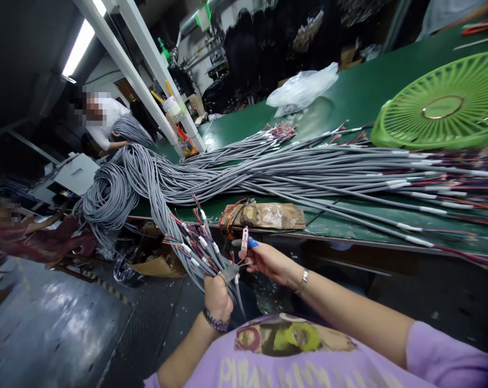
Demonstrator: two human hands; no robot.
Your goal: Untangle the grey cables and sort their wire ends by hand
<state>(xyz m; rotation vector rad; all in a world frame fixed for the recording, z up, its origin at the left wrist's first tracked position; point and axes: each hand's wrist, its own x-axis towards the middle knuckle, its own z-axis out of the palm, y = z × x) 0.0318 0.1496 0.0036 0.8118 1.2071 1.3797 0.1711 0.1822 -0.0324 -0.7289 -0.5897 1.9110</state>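
Note:
My left hand (218, 299) is closed around a grey cable (229, 273), below the table's front edge. Thin coloured wires stick out of the cable's end toward my right hand (270, 262). Pinched in the fingers of that hand is a small flat pale-pink tool (244, 240) with a hole at its upper end; its exact kind is unclear. One right finger wears a blue cover (252, 243). Just behind my left hand hangs a bundle of grey cables (201, 253) with white sleeves and stripped coloured wire ends.
Long grey cables (276, 170) lie across the green table (349, 105). A taped wooden block (274, 215) sits by the front edge. Behind are a green fan cover (441, 108) and a plastic bag (302, 89). Another person (106, 116) handles cables at the far left, and a second sits nearer.

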